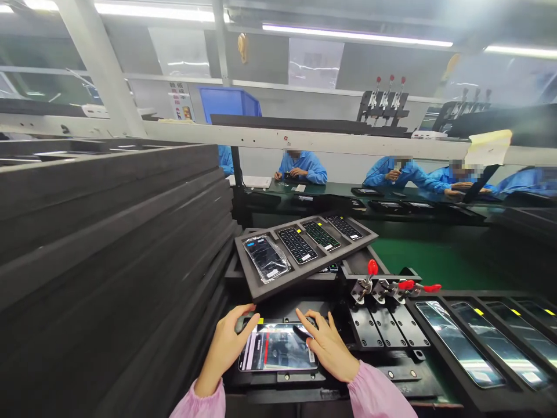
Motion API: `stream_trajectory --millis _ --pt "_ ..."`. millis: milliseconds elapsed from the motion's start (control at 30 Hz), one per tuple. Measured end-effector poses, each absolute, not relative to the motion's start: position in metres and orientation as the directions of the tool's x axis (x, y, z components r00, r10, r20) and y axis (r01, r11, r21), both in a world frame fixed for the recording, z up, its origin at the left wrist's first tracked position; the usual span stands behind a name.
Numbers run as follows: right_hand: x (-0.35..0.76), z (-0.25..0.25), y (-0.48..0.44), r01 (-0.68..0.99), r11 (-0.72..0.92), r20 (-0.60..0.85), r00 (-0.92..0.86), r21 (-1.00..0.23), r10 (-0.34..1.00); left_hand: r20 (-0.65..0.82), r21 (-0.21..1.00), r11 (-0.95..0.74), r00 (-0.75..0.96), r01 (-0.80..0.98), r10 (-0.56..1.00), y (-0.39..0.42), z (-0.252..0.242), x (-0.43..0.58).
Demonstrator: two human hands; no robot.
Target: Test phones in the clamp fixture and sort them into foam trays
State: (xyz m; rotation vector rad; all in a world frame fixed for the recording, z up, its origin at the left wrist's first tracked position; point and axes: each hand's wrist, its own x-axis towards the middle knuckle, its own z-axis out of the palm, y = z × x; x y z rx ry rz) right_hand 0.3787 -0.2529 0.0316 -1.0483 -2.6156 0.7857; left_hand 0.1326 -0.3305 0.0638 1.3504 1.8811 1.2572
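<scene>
A smartphone [287,351] with a lit screen lies sideways on a black fixture [300,380] in front of me. My left hand [227,342] is at its left end, thumb and forefinger apart, the thumb near a small yellow tab [260,321] at the top edge. Over the phone's right end is my right hand [329,346], its forefinger stretched out above the screen and its other fingers apart. Neither hand is closed round anything that I can see. Part of the phone's right side is hidden by my right hand.
Dark foam trays [165,232] stand stacked high on the left. A tilted foam tray [256,285] holds several phone-shaped panels behind the fixture. Red-handled toggle clamps [380,290] stand at right, beside a tray of phones [461,342]. People in blue [304,165] sit opposite.
</scene>
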Motion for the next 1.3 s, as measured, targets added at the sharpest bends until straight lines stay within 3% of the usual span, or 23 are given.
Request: stream_trajectory --millis 300,467,533,633,733,867,1167,1300 --pt "0.38 0.033 -0.253 0.604 0.63 -0.044 -0.738 -0.488 0.673 0.092 0.941 0.053 -0.404 0.335 0.91 -0.324 0.062 0.135" --pt "0.375 0.05 -0.256 0.529 0.518 -0.038 -0.723 -0.672 0.69 -0.011 0.999 0.03 -0.397 0.04 0.918 -0.32 0.079 0.141" --pt "0.363 0.06 -0.263 0.444 0.591 0.016 -0.791 -0.673 0.612 -0.074 0.992 0.029 -0.371 -0.124 0.926 -0.311 0.082 0.144" --pt "0.336 0.069 -0.27 0.367 0.788 0.036 -0.897 -0.494 0.44 -0.155 0.945 0.039 -0.338 -0.325 0.928 -0.294 0.086 0.147" --pt "0.311 0.07 -0.269 0.383 0.864 0.017 -0.912 -0.326 0.41 -0.202 0.896 0.041 -0.324 -0.441 0.924 -0.28 0.097 0.149" --pt "0.299 0.082 -0.26 0.357 0.906 -0.034 -0.933 -0.226 0.359 -0.217 0.85 0.019 -0.316 -0.526 0.924 -0.272 0.125 0.147" --pt "0.354 0.201 -0.288 0.415 0.91 0.13 -0.903 0.016 0.41 -0.203 0.778 -0.039 -0.311 -0.627 0.929 -0.261 0.157 0.142" --pt "0.393 0.273 -0.286 0.575 0.817 0.295 -0.787 0.035 0.541 -0.211 0.748 -0.081 -0.352 -0.659 0.912 -0.258 0.157 0.141"
